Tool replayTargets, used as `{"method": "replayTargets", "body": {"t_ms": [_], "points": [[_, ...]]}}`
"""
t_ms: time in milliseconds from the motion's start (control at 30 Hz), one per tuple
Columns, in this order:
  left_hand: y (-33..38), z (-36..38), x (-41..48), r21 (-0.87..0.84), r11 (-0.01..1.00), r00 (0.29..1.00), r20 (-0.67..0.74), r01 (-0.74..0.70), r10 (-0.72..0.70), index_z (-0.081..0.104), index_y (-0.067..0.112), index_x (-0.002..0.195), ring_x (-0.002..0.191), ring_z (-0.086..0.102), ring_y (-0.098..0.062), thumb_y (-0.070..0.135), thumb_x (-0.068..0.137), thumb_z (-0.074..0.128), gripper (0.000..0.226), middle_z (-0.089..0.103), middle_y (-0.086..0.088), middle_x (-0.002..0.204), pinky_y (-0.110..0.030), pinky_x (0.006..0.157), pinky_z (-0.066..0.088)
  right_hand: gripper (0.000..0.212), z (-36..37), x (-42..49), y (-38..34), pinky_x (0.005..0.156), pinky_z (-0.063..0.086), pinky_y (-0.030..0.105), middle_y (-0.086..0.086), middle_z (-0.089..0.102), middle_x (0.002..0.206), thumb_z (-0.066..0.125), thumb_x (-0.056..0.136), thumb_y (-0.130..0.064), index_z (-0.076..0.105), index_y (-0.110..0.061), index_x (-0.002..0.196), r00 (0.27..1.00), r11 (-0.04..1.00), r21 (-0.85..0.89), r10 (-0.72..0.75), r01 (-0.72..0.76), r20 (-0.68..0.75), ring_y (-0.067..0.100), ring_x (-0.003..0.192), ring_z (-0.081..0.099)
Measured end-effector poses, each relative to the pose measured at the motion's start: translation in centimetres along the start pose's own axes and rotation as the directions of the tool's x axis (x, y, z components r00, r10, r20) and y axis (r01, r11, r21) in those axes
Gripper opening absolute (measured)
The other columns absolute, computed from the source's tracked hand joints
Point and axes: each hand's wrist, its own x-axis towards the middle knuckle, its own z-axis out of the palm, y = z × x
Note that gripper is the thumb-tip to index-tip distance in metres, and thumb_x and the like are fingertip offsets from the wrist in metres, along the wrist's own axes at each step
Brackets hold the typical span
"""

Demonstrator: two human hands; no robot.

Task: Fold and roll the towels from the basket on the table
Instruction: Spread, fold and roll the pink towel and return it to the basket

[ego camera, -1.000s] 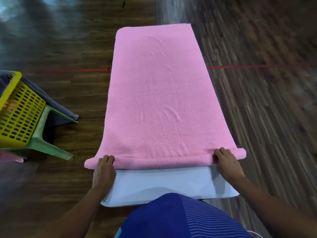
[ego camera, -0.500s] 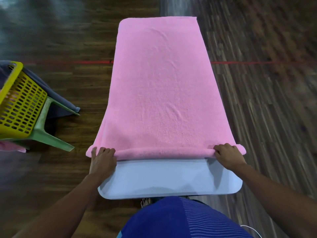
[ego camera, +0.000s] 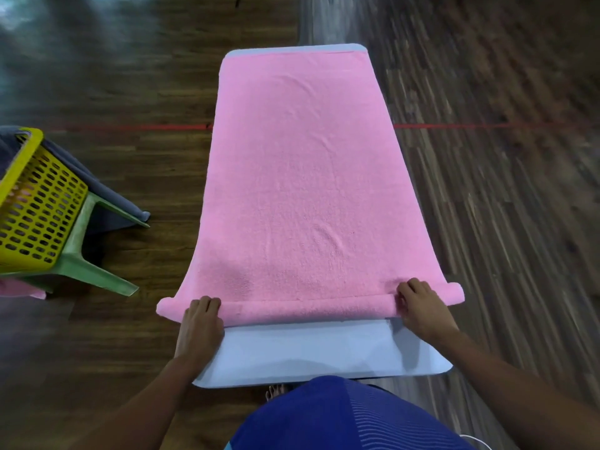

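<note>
A long pink towel lies folded lengthwise along a narrow white table. Its near end is wound into a thin roll that spans the table's width and sticks out past both sides. My left hand grips the roll near its left end, fingers curled over the top. My right hand grips it near the right end in the same way. The yellow basket stands at the left with grey and pink cloth around it.
The basket rests on a green plastic stool to the left of the table. A grey towel hangs from the basket's far side. Dark wooden floor with a red line surrounds the table. My bare foot shows under the near edge.
The roll has been turned further away from me and has grown thicker. Both hands moved forward with it, and more of the white table shows at the near end.
</note>
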Motion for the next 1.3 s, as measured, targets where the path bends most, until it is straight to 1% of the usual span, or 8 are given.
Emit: {"method": "replayTargets", "body": {"t_ms": [167, 300, 533, 667, 733, 833, 1033, 1300], "points": [[-0.3, 0.6, -0.9, 0.037, 0.999, 0.995, 0.091, -0.032, 0.028, 0.063, -0.002, 0.115, 0.103, 0.06, -0.037, -0.003, 0.063, 0.074, 0.054, 0.065, -0.02, 0.112, -0.051, 0.088, 0.051, 0.044, 0.9, -0.8, -0.7, 0.063, 0.047, 0.04, 0.005, 0.061, 0.095, 0.078, 0.058, -0.018, 0.058, -0.014, 0.097, 0.999, 0.999, -0.038, 0.001, 0.0, 0.033, 0.03, 0.08, 0.057], [0.1, 0.2, 0.0, -0.037, 0.998, 0.996, 0.08, 0.047, -0.044, 0.069, 0.003, 0.107, 0.094, 0.063, -0.029, 0.001, 0.077, 0.066, 0.03, 0.07, -0.013, 0.102, -0.046, 0.088, 0.05, 0.02, 0.3, 0.3, -0.4, 0.06, 0.045, 0.039, 0.003, 0.065, 0.081, 0.058, 0.07, -0.023, 0.065, -0.016, 0.088, 1.0, 0.997, -0.072, 0.0, 0.001, 0.018, 0.031, 0.074, 0.06], [1.0, -0.8, 0.7, -0.056, 0.995, 0.981, 0.182, 0.079, -0.068, 0.055, 0.018, 0.097, 0.064, 0.054, -0.017, 0.017, 0.092, 0.049, 0.009, 0.064, -0.001, 0.075, -0.041, 0.075, 0.051, 0.057, -1.4, 0.5, 0.4, 0.077, 0.035, 0.04, -0.001, 0.065, 0.093, 0.005, 0.078, -0.041, 0.053, -0.021, 0.102, 0.989, 0.986, -0.159, 0.064, -0.042, 0.135, 0.026, 0.088, 0.059], [1.0, -0.1, 0.4, 0.033, 0.993, 0.991, 0.076, 0.111, -0.113, 0.059, 0.011, 0.103, 0.081, 0.057, -0.027, 0.01, 0.083, 0.062, 0.02, 0.063, -0.01, 0.093, -0.048, 0.08, 0.051, 0.017, -0.7, 0.3, 1.4, 0.071, 0.036, 0.042, 0.005, 0.058, 0.088, 0.054, 0.084, -0.029, 0.055, -0.015, 0.095, 0.989, 0.981, -0.133, 0.13, -0.138, -0.064, 0.03, 0.079, 0.051], [1.3, -0.2, 0.5, 0.077, 0.992, 0.995, -0.006, 0.102, -0.101, 0.062, 0.008, 0.103, 0.087, 0.055, -0.03, 0.005, 0.079, 0.067, 0.024, 0.063, -0.013, 0.1, -0.047, 0.077, 0.048, 0.023, -0.5, 0.7, 1.4, 0.062, 0.036, 0.04, 0.007, 0.056, 0.083, 0.071, 0.072, -0.006, 0.057, -0.013, 0.089, 0.99, 0.993, -0.081, 0.073, -0.083, -0.117, 0.03, 0.073, 0.049], [1.9, 0.2, 0.4, 0.03, 0.998, 0.998, -0.007, 0.057, -0.057, 0.067, 0.005, 0.095, 0.082, 0.056, -0.028, -0.004, 0.076, 0.065, 0.021, 0.065, -0.012, 0.094, -0.043, 0.072, 0.049, 0.032, -0.5, 0.7, 0.8, 0.061, 0.04, 0.039, 0.006, 0.057, 0.084, 0.07, 0.059, 0.005, 0.058, -0.01, 0.085, 0.997, 1.0, 0.018, -0.003, 0.004, -0.079, 0.031, 0.073, 0.053], [1.4, 1.2, -0.7, 0.044, 0.998, 0.998, 0.055, 0.034, -0.036, 0.064, -0.002, 0.115, 0.104, 0.062, -0.04, -0.008, 0.067, 0.07, 0.049, 0.066, -0.022, 0.112, -0.054, 0.092, 0.051, 0.045, 0.3, 0.5, 0.2, 0.078, 0.052, 0.042, 0.007, 0.065, 0.1, 0.076, 0.059, -0.003, 0.062, -0.009, 0.102, 0.999, 1.0, 0.008, 0.012, -0.011, -0.032, 0.03, 0.09, 0.061], [2.4, -0.5, 0.8, 0.032, 0.999, 0.994, 0.108, 0.023, -0.026, 0.066, 0.01, 0.083, 0.071, 0.06, -0.026, 0.01, 0.084, 0.057, 0.01, 0.069, -0.008, 0.078, -0.046, 0.08, 0.053, 0.019, -1.6, 1.7, 0.3, 0.085, 0.037, 0.038, -0.002, 0.065, 0.105, 0.046, 0.093, -0.029, 0.06, -0.021, 0.103, 0.993, 0.99, -0.121, 0.079, -0.069, 0.085, 0.023, 0.098, 0.054]]}}
